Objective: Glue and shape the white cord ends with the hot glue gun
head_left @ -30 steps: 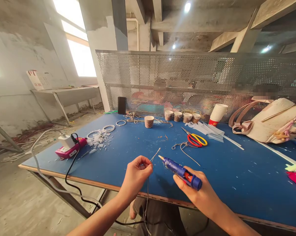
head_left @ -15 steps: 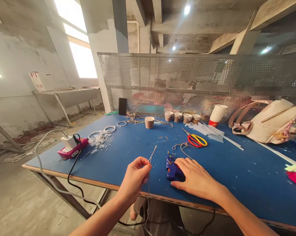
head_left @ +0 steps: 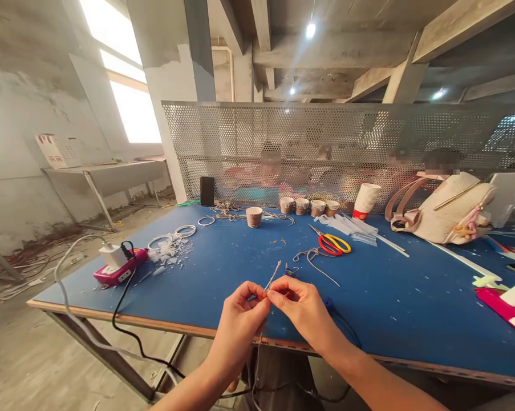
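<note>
Over the near edge of the table, my left hand (head_left: pixel 242 317) pinches a thin, light cord (head_left: pixel 275 273), whose short end points up past my fingers. The rest of it hangs down toward my lap. My right hand (head_left: pixel 306 314) is closed at the same spot, its thumb and fingertips pinching the cord against my left fingertips. Behind my right hand lies a blue glue gun (head_left: pixel 290 272), mostly hidden. Beyond it rest a loose piece of cord (head_left: pixel 321 268) and scissors (head_left: pixel 335 244) with red and yellow handles.
A cord-wrapped cup (head_left: pixel 254 217) stands mid-table, with several similar cups (head_left: pixel 301 206) behind it. White rings (head_left: pixel 185 231) and glue scraps (head_left: pixel 171 251) lie left, near a pink power strip (head_left: pixel 119 268). Stacked paper cups (head_left: pixel 366 201) and a pale bag (head_left: pixel 447 211) stand right, before a perforated screen (head_left: pixel 231 131).
My right hand has let go of the glue gun and moved left to the cord beside my left hand. The view has shifted slightly to the right.
</note>
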`<state>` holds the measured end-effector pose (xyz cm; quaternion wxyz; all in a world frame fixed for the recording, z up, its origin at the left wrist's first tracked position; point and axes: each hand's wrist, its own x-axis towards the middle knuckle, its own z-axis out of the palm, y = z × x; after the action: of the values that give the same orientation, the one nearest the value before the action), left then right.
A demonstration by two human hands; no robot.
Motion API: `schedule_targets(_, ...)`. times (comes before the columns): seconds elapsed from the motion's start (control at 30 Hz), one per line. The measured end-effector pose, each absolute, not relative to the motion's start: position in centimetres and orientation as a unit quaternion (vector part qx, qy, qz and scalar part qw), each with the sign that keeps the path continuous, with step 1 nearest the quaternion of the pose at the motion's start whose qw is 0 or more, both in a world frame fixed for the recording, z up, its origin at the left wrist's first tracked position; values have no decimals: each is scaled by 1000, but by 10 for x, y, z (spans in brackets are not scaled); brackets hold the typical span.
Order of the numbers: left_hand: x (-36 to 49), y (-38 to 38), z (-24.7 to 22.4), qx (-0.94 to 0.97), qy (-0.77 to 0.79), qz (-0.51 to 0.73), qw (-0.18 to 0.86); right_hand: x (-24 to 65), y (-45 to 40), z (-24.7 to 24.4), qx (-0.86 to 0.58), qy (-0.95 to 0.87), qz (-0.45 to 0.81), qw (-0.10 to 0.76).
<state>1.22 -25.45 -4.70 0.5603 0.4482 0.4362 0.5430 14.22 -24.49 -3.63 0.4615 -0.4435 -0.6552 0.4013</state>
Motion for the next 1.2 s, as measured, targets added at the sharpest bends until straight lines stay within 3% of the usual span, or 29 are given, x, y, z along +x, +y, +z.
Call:
schedule_targets(0.33, 11, -258, -49, 404, 408, 571, 586, 137, -250, -44, -397, -520, 524, 546)
schedule_targets(0.6, 5, -256, -53, 403, 376, 553, 625, 142, -248, -47, -357, -441, 649, 507)
schedule_targets(0.83, -8, -259, -45, 448, 355, 478, 667, 157, -235, -39, -409, -534, 607, 423)
schedule_targets(1.0, -20, -259, -38, 501, 378, 313, 713, 172, -214, -14, -386, -716, 528, 244)
schedule_targets(1.1, -24, -258, -35, 595, 450, 272, 608, 174, -208, 8, -366, -798, 459, 139)
schedule_targets(1.2, -27, -258, -34, 666, 504, 343, 430, 165, -218, 21, -389, -835, 371, 118)
